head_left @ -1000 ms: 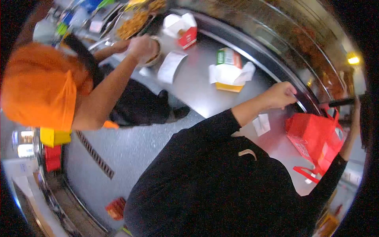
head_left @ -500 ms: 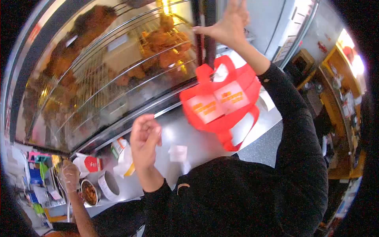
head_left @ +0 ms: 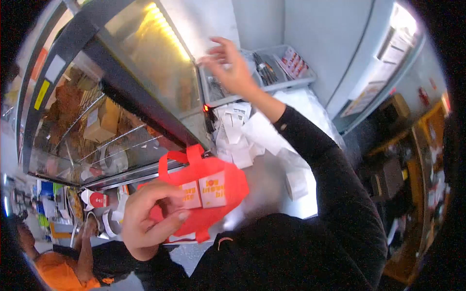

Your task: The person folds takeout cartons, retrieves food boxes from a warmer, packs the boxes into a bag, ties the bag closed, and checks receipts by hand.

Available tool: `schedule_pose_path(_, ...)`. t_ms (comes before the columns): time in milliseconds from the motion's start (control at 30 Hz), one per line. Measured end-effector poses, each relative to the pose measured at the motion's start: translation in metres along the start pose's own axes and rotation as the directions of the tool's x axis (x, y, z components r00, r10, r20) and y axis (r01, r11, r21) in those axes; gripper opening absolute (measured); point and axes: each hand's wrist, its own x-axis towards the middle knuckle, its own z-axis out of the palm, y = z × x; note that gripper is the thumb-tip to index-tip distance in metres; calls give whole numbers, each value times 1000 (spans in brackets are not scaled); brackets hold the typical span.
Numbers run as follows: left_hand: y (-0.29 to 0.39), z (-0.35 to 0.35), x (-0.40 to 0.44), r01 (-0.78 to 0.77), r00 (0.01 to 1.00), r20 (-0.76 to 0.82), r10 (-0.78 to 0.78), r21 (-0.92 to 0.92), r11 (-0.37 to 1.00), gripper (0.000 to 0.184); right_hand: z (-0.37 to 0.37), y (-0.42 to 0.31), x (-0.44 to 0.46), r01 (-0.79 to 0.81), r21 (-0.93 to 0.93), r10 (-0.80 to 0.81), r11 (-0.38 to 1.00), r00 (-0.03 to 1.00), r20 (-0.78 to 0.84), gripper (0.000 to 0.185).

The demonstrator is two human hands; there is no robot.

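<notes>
A red carry bag [head_left: 238, 180] with looped handles stands on the counter, holding white boxes [head_left: 213, 190] with orange print. My left hand [head_left: 145, 218] is in front of the bag's left side, thumb and curled fingers apart, with nothing visible in it. It overlaps the bag in view; I cannot tell whether it touches. My right hand [head_left: 230, 70] is stretched forward with fingers apart and bare, over the near left part of a grey plastic tray [head_left: 291, 85]. Dark packets [head_left: 264, 70] and red-and-white sachets [head_left: 295, 63] lie in that tray.
A glass heated cabinet [head_left: 141, 111] with wire shelves takes up the left. Paper slips [head_left: 235, 128] lie beside it, near a white roll [head_left: 297, 183]. A red-and-white food box [head_left: 94, 198] is at the counter's left end. A co-worker in orange [head_left: 60, 271] stands lower left.
The view has swung right, bringing the tray and paper slips into sight. My right hand now reaches over the tray. My left hand has come in front of the bag.
</notes>
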Motion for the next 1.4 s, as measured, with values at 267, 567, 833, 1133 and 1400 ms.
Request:
schedule_pose_path(267, -32, 67, 164, 4, 879, 462, -115, 235, 972, 27, -66, 300, 3, 527, -825, 395, 202, 727, 561, 17)
schedule_pose_path(567, -146, 138, 296, 75, 791, 342, -508, 770, 634, 27, -71, 325, 51, 219, -797, 410, 563, 763, 499, 15)
schedule_pose_path(833, -217, 138, 371, 6, 993, -94, 75, 662, 750, 55, -90, 215, 109, 175, -463, 288, 869, 582, 761, 17)
schedule_pose_path(1133, -241, 96, 381, 377, 825, -498, -267, 132, 917, 21, -89, 322, 84, -461, -119, 434, 879, 672, 600, 53)
schedule_pose_path(1400, -221, 90, 368, 373, 702, -597, -388, -157, 915, 24, -65, 362, 34, 344, -805, 401, 484, 730, 553, 28)
